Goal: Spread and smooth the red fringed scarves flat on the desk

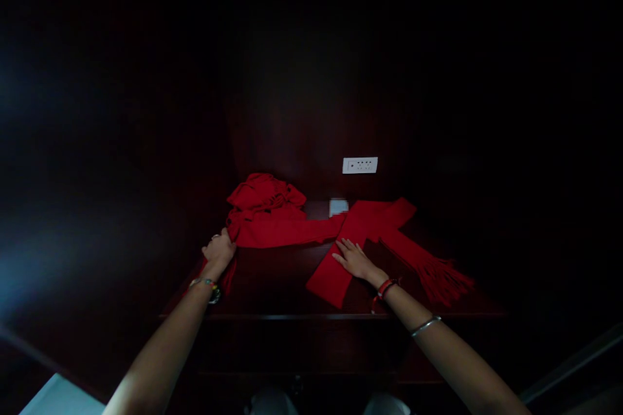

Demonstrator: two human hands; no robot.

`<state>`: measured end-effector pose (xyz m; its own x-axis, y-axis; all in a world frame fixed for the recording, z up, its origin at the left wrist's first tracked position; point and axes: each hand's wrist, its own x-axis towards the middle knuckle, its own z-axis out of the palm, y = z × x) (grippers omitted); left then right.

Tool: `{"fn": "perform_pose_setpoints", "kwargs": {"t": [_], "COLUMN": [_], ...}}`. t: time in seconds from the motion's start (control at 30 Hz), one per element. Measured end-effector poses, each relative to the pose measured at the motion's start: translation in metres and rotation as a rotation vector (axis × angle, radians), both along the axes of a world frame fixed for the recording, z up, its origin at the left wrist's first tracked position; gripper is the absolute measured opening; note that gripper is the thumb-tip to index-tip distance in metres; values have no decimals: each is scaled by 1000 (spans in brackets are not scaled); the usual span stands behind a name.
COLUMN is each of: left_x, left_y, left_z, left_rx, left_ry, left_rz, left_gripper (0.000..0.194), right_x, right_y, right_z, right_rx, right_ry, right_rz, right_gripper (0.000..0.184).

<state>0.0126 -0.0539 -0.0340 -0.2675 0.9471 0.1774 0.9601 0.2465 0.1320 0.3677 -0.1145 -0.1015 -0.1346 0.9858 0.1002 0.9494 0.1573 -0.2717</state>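
Note:
A red fringed scarf [287, 232] lies stretched across a dark wooden shelf [272, 285]. At its left end my left hand [220, 249] is closed around the cloth, with fringe hanging beside the fingers. My right hand [356, 260] rests flat on the scarf's right part, fingers spread, where the cloth is folded over itself in crossing strips. One strip points to the front edge, and a fringed end [445, 279] trails off to the right. Behind the left hand sits a crumpled pile of red cloth [263, 193].
A white power socket [360, 165] is set in the dark back panel. Below it, a small pale square [339, 207] shows behind the scarf. The shelf's front edge [292, 316] runs across in front of me. Dark walls enclose both sides, and much is too dim to make out.

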Motion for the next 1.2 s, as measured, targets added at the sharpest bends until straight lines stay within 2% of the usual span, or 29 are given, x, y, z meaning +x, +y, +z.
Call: {"fn": "perform_pose_setpoints", "kwargs": {"t": [0.1, 0.2, 0.27, 0.33, 0.4, 0.5, 0.57, 0.63, 0.73, 0.87, 0.97, 1.07, 1.13, 1.2], "left_x": [-11, -15, -5, 19, 53, 109, 136, 152, 158, 156, 159, 164, 164, 160], "left_y": [3, 6, 2, -8, -23, -40, -42, -37, -22, -13, -17, -21, -20, -13], "left_z": [10, 32, 46, 52, 46, 23, 8, -1, -4, -4, -7, -12, -16, -19], "left_rx": [-18, -3, 45, 109, 201, 147, 59, -3, -75, -315, -485, -524, -515, -426], "left_ry": [-16, -68, -82, -68, -26, -136, -326, -422, -531, -892, -1202, -1417, -1416, -1256], "left_rz": [-28, -117, -188, -254, -418, -632, -697, -734, -808, -824, -764, -793, -819, -828], "left_gripper": [34, 33, 34, 35, 34, 33, 37, 43, 44, 49, 57, 65, 69, 67], "right_x": [2, 4, 6, 7, 8, 9, 10, 12, 16, 12, -4, -25, -35, -39], "right_y": [0, 0, 2, 7, 11, 15, 14, 10, 2, 2, 11, 22, 26, 28], "right_z": [1, 1, 0, -3, -7, -12, -14, -15, -14, -5, 9, 18, 20, 18], "right_rx": [2, 21, 23, 25, 37, 81, 122, 171, 256, 304, 168, -36, -86, -93], "right_ry": [-4, -10, -7, 11, 39, 84, 122, 177, 297, 527, 774, 966, 1016, 1040], "right_rz": [2, 9, 10, 14, 13, -8, -11, 8, 44, 18, -34, -17, -40, -104], "right_gripper": [59, 58, 57, 56, 55, 52, 49, 43, 35, 29, 32, 31, 31, 36]}}
